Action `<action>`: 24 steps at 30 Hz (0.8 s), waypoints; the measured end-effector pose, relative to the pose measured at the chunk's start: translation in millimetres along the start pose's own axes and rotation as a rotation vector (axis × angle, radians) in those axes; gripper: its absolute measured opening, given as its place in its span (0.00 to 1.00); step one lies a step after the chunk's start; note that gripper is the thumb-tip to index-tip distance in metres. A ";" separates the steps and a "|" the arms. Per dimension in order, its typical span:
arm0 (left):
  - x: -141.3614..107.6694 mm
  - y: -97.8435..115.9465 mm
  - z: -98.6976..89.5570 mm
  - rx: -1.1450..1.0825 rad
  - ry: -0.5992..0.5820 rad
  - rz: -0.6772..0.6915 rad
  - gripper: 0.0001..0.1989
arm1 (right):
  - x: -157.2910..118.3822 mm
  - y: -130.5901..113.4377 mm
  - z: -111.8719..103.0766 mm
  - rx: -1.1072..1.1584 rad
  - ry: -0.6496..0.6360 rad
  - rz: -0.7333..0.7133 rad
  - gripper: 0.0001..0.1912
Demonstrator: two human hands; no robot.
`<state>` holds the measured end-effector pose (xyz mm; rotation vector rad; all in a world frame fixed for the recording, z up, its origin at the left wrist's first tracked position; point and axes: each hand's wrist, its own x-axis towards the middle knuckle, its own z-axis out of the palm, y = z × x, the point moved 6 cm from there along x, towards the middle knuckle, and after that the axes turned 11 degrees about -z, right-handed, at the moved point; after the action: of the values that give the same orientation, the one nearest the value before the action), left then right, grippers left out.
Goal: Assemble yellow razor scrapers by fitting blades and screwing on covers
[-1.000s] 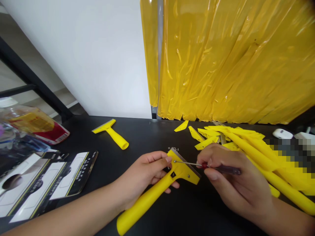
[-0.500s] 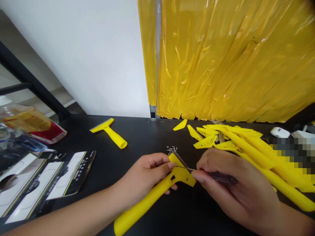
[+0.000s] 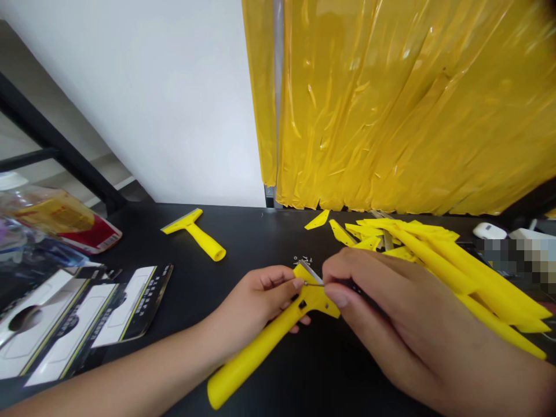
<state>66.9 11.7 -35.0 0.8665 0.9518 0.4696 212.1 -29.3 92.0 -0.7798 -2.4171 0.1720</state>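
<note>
My left hand (image 3: 264, 298) is closed around the neck of a yellow scraper (image 3: 256, 358), whose handle slants toward me. A metal blade (image 3: 311, 271) shows along the scraper's head. The left thumb and a finger pinch near the upper hole, beside a tiny screw. In my right hand (image 3: 377, 313) is a thin screwdriver (image 3: 315, 284); its shaft points left, with the tip by the left thumb. Fingers hide most of its dark handle. Small loose screws (image 3: 304, 259) lie just beyond the scraper's head.
Another yellow scraper (image 3: 200, 234) lies at left centre. Yellow handles and plates (image 3: 441, 255) are piled on the right, near a small white case (image 3: 490, 231). Printed cards (image 3: 125, 307) and a bottle (image 3: 73, 220) occupy the left. A yellow plastic curtain (image 3: 369, 116) hangs behind the black table (image 3: 269, 231).
My right hand has come left, closer to the scraper, and now covers more of the screwdriver and part of the blade. The left hand keeps its grip, with the scraper slightly shifted.
</note>
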 end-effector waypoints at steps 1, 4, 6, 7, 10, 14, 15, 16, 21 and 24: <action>-0.2 -0.3 -0.8 -0.004 0.009 -0.004 0.12 | 0.2 0.7 -0.5 -0.004 -0.003 0.004 0.09; -1.0 -2.0 -1.3 -0.006 0.023 -0.030 0.12 | -4.8 3.2 1.5 -0.056 0.028 -0.048 0.10; -1.4 -2.5 -0.7 -0.015 0.025 -0.033 0.11 | -9.7 2.5 3.2 -0.104 0.056 -0.103 0.10; -1.4 -2.3 -0.4 -0.023 0.024 -0.026 0.11 | -11.3 1.5 4.0 -0.118 0.056 -0.122 0.10; -0.5 -1.2 -0.3 -0.045 0.017 0.012 0.13 | -11.1 -3.0 6.1 -0.085 0.003 -0.120 0.09; 4.0 -3.6 -2.6 -0.031 0.022 0.004 0.15 | -9.1 -5.1 4.8 -0.146 -0.011 -0.048 0.12; 5.2 -4.3 -3.5 -0.026 0.029 -0.002 0.16 | -9.8 -4.5 4.8 -0.173 -0.001 -0.041 0.12; 6.2 -4.9 -4.1 -0.021 0.034 -0.005 0.17 | -11.1 -3.8 5.3 -0.190 0.007 -0.045 0.12; 7.1 -3.3 -5.0 -0.014 0.051 0.015 0.16 | -18.1 -0.9 7.0 -0.207 0.043 -0.081 0.08; 6.4 -1.7 -3.4 -0.033 0.041 0.016 0.15 | -17.1 -0.2 5.8 -0.220 0.018 -0.038 0.09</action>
<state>67.4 16.6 -40.6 0.8384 0.9724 0.5171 219.9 -38.9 78.8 -0.8267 -2.4594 -0.1178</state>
